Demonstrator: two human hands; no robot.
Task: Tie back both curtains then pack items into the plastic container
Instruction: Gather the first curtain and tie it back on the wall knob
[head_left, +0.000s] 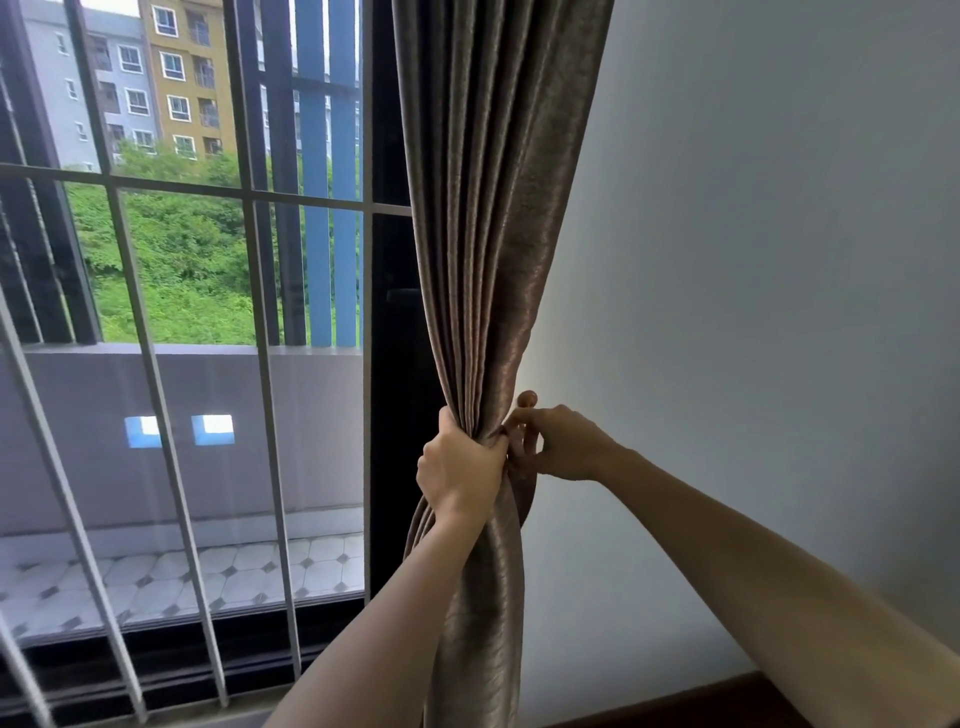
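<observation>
A brown-grey curtain (493, 218) hangs at the right edge of the window, gathered into a narrow bundle at waist height. My left hand (460, 470) is wrapped around the bundle from the left and squeezes it tight. My right hand (558, 444) is on the bundle's right side, next to the wall, its fingertips pinching a dark tie-back band (522, 493) of the same fabric that loops around the back. Most of the band is hidden behind the curtain. No plastic container is in view.
A white wall (753, 260) is right of the curtain, with a dark skirting board (727, 701) at the bottom. Left is the window with white metal bars (260, 364), a dark frame (389, 364) and a tiled balcony outside.
</observation>
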